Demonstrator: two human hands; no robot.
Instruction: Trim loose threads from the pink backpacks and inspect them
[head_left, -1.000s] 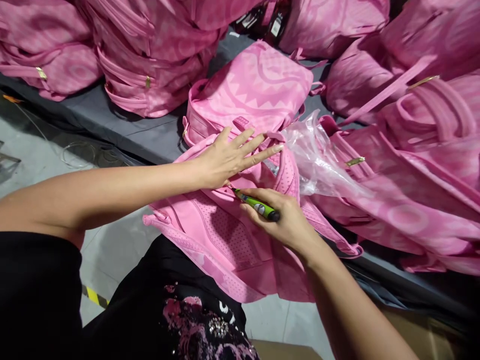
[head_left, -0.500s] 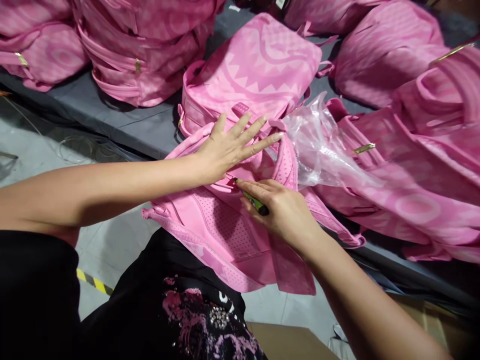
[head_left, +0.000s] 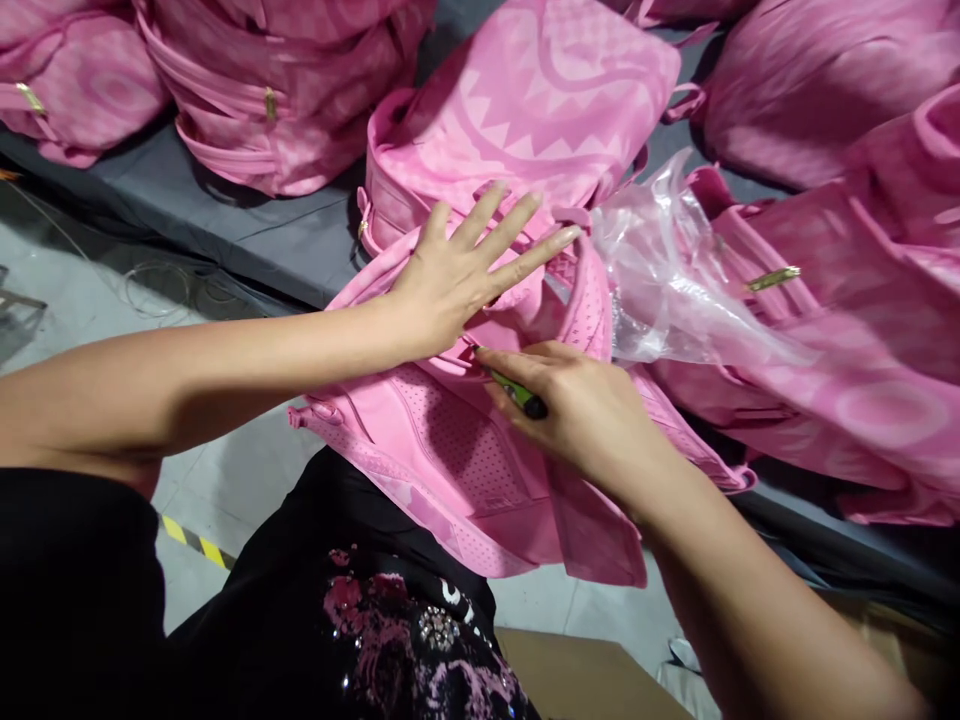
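A pink backpack (head_left: pixel 480 450) lies with its dotted back panel up, partly over the table's front edge. My left hand (head_left: pixel 465 270) rests on its upper part, fingers spread, holding nothing. Just to the right and below, my right hand (head_left: pixel 570 400) is closed around a small green and black tool (head_left: pixel 520 393). The tool's dark tip points at a seam or slot near the heel of my left hand; exactly what it touches is too small to tell. Behind my left hand lies another pink backpack (head_left: pixel 540 110) with a jagged teeth pattern.
Clear plastic wrap (head_left: pixel 667 270) lies right of my hands. More pink backpacks stand at the left (head_left: pixel 285 100) and right (head_left: pixel 847 270) on the dark-covered table (head_left: pixel 300 250). Below are a cardboard piece (head_left: pixel 585 670) and striped floor tape (head_left: pixel 196 542).
The view has shifted slightly, so the backpacks on the right appear farther right. Both hands keep nearly the same pose, and my right hand still grips the green tool.
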